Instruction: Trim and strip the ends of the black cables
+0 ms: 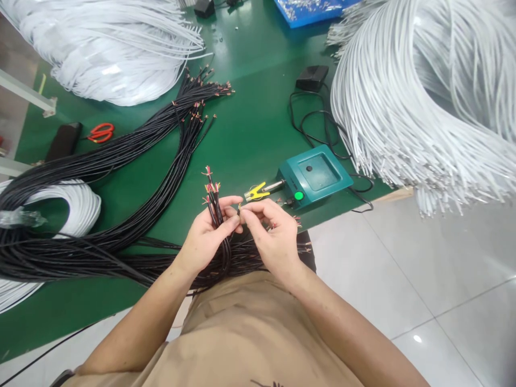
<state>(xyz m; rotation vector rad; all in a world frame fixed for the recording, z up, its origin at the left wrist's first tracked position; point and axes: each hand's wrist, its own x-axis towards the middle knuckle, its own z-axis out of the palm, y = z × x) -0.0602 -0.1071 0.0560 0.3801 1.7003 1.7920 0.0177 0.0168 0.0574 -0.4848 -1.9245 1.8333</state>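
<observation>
My left hand [208, 232] is closed round several black cables [215, 210], whose stripped ends with red, yellow and pale wires stick up past the fingers. Between my thumb and fingers one cable end [238, 209] stands apart from the rest. My right hand [274, 228] pinches at that same cable end, its fingertips meeting those of the left. Just beyond the right fingers sits a teal machine [316, 174] with a green button and a yellow clip-like part [257, 192] on its metal shaft. More black cables [133, 266] pass under both hands, across my lap.
Black cable bundles [149, 134] spread over the green table [250, 123] at left. Large bundles of white cables lie at the back left [121, 48] and right [379, 107]. Red-handled scissors [100, 133], a black pedal [312, 78] with its cord, and a blue tray [296, 21] are also there.
</observation>
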